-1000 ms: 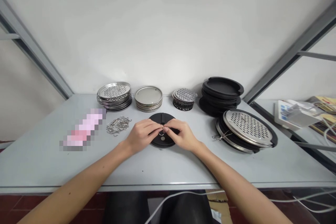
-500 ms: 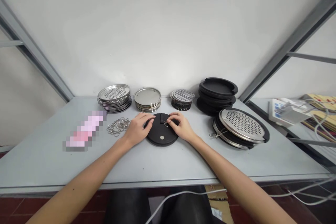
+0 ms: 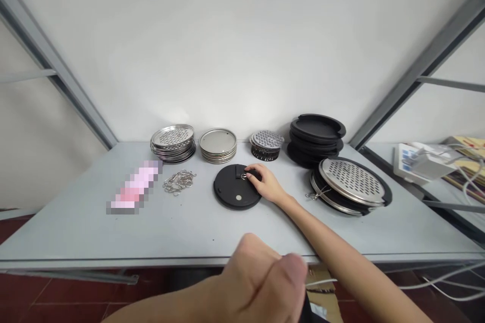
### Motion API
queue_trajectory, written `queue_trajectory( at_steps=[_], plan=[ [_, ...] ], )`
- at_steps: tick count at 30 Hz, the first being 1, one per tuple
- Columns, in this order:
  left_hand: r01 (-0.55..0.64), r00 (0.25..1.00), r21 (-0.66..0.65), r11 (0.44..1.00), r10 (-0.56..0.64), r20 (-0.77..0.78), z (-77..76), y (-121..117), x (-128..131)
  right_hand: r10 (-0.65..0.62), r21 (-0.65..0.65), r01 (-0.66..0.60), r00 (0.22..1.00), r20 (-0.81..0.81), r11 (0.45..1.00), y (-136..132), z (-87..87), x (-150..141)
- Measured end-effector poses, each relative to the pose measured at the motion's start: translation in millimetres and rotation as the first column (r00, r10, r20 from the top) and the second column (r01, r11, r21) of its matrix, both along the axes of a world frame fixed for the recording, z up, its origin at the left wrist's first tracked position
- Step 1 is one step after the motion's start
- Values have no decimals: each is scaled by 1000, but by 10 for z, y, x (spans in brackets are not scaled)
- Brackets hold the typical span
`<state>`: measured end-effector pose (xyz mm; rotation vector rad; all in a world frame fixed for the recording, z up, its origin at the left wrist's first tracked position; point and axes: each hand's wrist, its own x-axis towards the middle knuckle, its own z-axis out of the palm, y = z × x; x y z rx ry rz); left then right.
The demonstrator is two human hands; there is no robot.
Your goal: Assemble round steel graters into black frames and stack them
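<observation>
A round black disc lies flat on the table, with a small black strap near its far edge and a pale round spot on top. At the disc's far right side, my right hand is closed, thumb and fingers pinching a small metal wire hook beside the strap. Away from the disc, my left hand is raised close to the camera, over the table's front edge. It is curled like a fist and somewhat blurred; the inside of its grip is hidden. A pile of wire hooks lies left of the disc.
Along the wall stand stacked perforated metal plates, plain metal discs, small grater plates and black round trays. Grater discs with black holders lie at right. A pixelated pink item lies left. Metal posts flank the table.
My left hand has left the disc and come back toward the camera, curling up. The right hand stays at the hook. The whole view has shifted slightly.
</observation>
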<state>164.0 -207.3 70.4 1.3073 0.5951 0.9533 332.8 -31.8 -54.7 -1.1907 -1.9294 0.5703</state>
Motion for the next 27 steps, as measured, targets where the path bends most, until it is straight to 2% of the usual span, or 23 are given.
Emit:
queue_trajectory(
  at_steps=[2,4,7,10,14,17,23,27],
  plan=[
    [25,1000,-44,999,-26,-3,-97,7,144,12,11,-12,1000,11,1000,-6,8,19],
    [-58,988,-211,976,87,131,-156,120,169,15,16,-16,1000,17,1000,-5,5,32],
    [-59,939,-458,887,204,276,-168,316,66,20,24,-20,1000,15,999,8,-17,38],
    [-7,906,-564,825,244,347,-155,420,-42,34,33,-35,999,12,999,21,-39,36],
    [78,868,-625,776,256,426,-172,455,-84,30,25,-31,999,22,999,17,-42,38],
    [96,856,-650,754,271,440,-203,478,-80,32,22,-32,999,26,999,13,-37,43],
    [69,818,-618,783,311,485,-250,528,-77,36,14,-36,999,31,999,18,-44,51],
    [51,801,-630,775,345,489,-268,533,-100,31,17,-31,999,23,999,20,-45,49]
  ],
)
